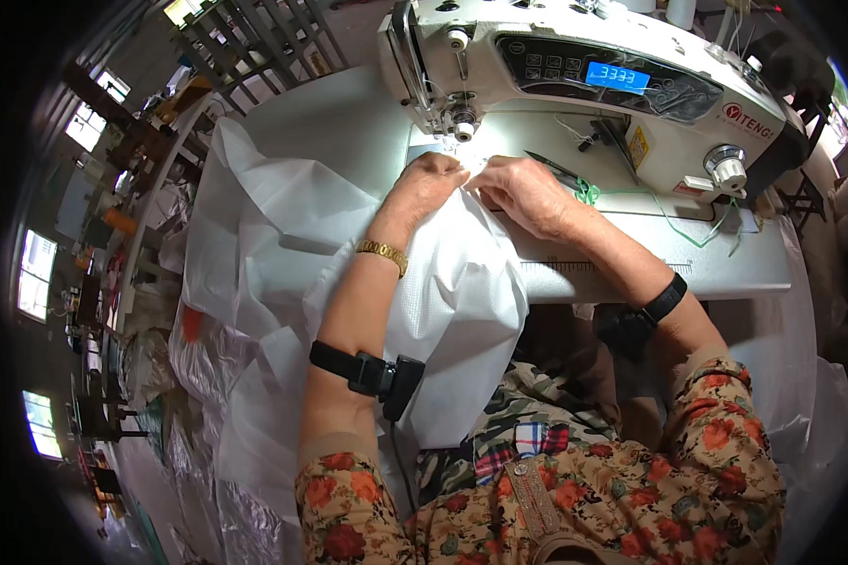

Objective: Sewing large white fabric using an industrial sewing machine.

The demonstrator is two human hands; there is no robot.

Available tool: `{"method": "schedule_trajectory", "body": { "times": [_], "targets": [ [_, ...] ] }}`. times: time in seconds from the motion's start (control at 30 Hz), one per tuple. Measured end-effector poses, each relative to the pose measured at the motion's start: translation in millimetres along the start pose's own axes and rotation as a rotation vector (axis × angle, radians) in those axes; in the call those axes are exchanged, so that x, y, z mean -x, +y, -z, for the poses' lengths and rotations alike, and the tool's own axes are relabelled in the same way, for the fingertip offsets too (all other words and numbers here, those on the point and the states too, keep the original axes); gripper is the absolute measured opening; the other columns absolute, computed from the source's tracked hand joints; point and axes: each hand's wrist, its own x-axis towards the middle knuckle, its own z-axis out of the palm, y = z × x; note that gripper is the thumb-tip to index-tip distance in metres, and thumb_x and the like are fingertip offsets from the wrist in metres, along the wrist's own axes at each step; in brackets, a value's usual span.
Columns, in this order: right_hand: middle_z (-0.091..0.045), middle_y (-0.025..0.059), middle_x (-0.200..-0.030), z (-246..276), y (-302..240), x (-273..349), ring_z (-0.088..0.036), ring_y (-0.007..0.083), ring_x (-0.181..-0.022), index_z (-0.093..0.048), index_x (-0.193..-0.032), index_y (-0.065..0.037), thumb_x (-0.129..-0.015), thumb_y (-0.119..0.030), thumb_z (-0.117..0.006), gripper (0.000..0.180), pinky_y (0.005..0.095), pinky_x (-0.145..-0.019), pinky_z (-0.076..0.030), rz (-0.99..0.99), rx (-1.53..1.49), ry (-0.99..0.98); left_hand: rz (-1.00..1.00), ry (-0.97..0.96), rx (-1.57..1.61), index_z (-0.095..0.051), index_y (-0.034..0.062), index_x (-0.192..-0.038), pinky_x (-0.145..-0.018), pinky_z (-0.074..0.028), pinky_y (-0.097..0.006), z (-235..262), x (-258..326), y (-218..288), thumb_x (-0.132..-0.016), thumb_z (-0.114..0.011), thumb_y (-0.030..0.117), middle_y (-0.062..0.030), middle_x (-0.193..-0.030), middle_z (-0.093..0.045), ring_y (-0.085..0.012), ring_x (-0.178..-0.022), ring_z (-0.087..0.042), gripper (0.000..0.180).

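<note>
Both hands meet at the lit needle area of a white sewing machine [575,56]. My left hand [432,184] is closed on the gathered edge of a large white fabric sheet [457,282]. Close beside it, my right hand [528,193] pinches the same edge, fingertips almost touching the left ones. The presser foot and needle sit just beyond the fingers, partly lost in the bright lamp glare. From the hands the fabric hangs in folds over the table's front edge into my lap and spreads out to the left.
Right of my right hand lie dark pointed snips [551,165] with a green cord [669,202]. A handwheel-like knob [725,169] is on the machine's right end. A ruler strip [575,266] runs along the table's front. Crinkled clear plastic [207,367] lies at left; a slatted rack [254,47] stands behind.
</note>
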Motion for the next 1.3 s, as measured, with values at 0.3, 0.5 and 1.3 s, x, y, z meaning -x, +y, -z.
{"method": "schedule_trajectory", "body": {
  "times": [0.3,0.5,1.3],
  "targets": [
    [-0.063,0.0128,-0.095,-16.5,-2.1,-2.1,-0.06,0.0311,-0.095,-0.063,-0.096,0.0,-0.085,-0.013,-0.059,0.017,0.0432,-0.082,-0.048,0.355,0.111,-0.028,0.056,0.394,-0.292,-0.06,-0.003,-0.068,-0.062,-0.047,-0.039,0.6,13.9,3.6,-0.075,-0.073,0.023,-0.0188,-0.068,-0.061,-0.0318,-0.063,-0.059,0.03],
    [-0.062,0.0138,-0.1,-14.8,-9.3,6.1,-0.057,0.0329,-0.101,-0.056,-0.106,-0.004,-0.086,-0.015,-0.059,0.023,0.0455,-0.085,-0.044,0.233,0.261,-0.055,-0.242,0.48,-0.252,-0.065,-0.0023,-0.093,-0.084,-0.047,-0.041,-20.3,82.6,45.8,-0.083,-0.069,0.024,-0.0166,-0.099,-0.063,-0.0342,-0.095,-0.059,0.028],
    [-0.059,0.0139,-0.116,-38.8,-8.4,-13.1,-0.051,0.0316,-0.114,-0.066,-0.111,-0.008,-0.09,-0.026,-0.057,0.029,0.0477,-0.093,-0.039,-0.033,0.348,-0.029,-0.327,0.164,-0.266,-0.057,0.0023,-0.125,-0.104,-0.041,-0.041,4.3,54.4,-15.8,-0.085,-0.052,0.016,-0.0187,-0.13,-0.051,-0.0344,-0.122,-0.05,0.042]
  ]
}}
